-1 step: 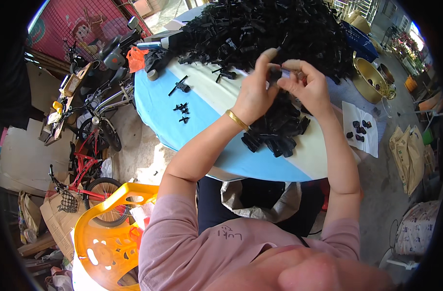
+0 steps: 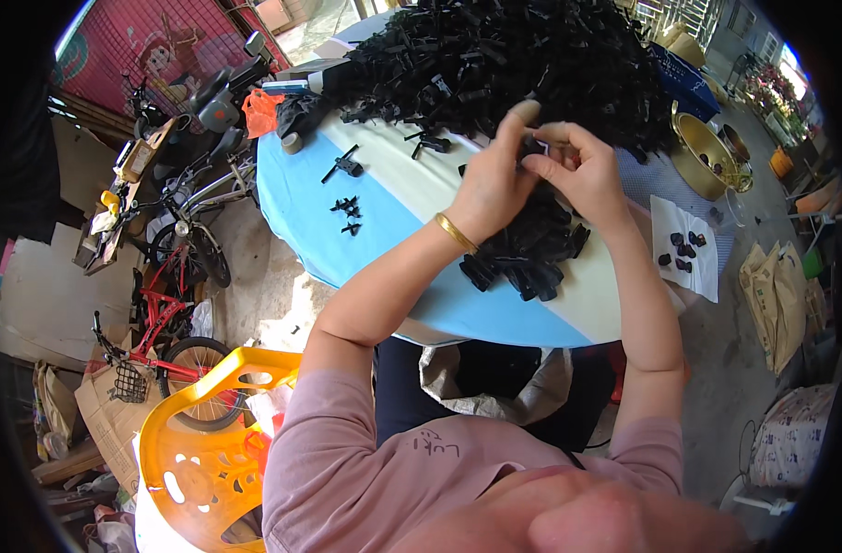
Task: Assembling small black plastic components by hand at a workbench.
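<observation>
Above the table my two hands meet, fingers bent inward. My left hand pinches a small dark part that is mostly hidden by the fingers. From the other side, my right hand closes its thumb and index finger on the same part. Below them lies a loose group of black plastic pieces. Beyond the hands rises a large heap of black plastic parts. To the left lie a black piece with a thin rod and several tiny black pieces.
A white sheet with several small black pieces lies at the table's right. Past it stands a gold-coloured metal pot, near a blue box. An orange bag and a tape roll sit far left. A yellow chair stands near left.
Both hands have shifted slightly to the right and a little nearer. The right fingers have drawn in closer to the left ones around the small part.
</observation>
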`<state>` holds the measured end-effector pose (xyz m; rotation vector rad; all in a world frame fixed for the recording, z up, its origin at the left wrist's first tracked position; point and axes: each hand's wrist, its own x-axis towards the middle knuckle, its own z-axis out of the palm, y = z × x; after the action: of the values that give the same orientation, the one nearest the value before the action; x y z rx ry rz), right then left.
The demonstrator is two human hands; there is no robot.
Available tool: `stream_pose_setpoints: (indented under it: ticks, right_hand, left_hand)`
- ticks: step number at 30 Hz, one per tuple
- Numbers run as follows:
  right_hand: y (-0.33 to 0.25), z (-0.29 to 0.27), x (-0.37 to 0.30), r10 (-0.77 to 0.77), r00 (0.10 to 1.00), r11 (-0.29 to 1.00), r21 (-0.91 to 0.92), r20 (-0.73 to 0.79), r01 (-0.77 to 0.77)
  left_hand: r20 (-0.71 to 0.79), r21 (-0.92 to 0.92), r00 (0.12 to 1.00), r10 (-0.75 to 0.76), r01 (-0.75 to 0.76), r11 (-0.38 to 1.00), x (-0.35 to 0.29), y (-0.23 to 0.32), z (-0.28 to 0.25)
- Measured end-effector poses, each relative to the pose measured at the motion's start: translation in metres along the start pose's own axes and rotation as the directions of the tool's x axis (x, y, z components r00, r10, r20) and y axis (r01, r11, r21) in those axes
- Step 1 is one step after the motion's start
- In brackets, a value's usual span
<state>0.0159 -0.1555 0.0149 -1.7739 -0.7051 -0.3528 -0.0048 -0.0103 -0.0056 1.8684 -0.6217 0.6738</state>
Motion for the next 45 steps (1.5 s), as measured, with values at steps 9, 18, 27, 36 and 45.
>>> stream_pose_setpoints:
  ticks: [9, 18, 27, 36, 45]
  right_hand:
    - [0.015, -0.026, 0.011, 0.191, 0.977, 0.922, 0.358, -0.094, -0.146]
    - [0.007, -0.022, 0.006, 0.111, 0.934, 0.765, 0.571, 0.341, -0.299]
    - [0.004, -0.018, 0.006, 0.116, 0.948, 0.780, 0.563, 0.298, -0.272]
    - [-0.001, -0.003, -0.002, -0.023, 0.992, 0.978, 0.207, 0.121, -0.003]
    - [-0.011, 0.001, -0.006, -0.020, 0.999, 0.998, 0.065, 0.048, 0.017]
  left_hand:
    - [-0.117, -0.151, 0.993, -0.033, 0.015, 0.988, 0.013, -0.005, -0.021]
    - [0.493, -0.779, 0.842, -0.218, 0.539, 0.320, 0.009, -0.006, -0.021]
    - [0.339, -0.572, 0.900, -0.275, 0.429, 0.699, 0.008, -0.003, -0.016]
    - [-0.072, -0.343, 0.983, -0.170, 0.136, 0.930, 0.005, 0.003, -0.010]
    - [-0.119, -0.390, 0.988, -0.101, 0.047, 0.920, 0.004, -0.005, -0.006]
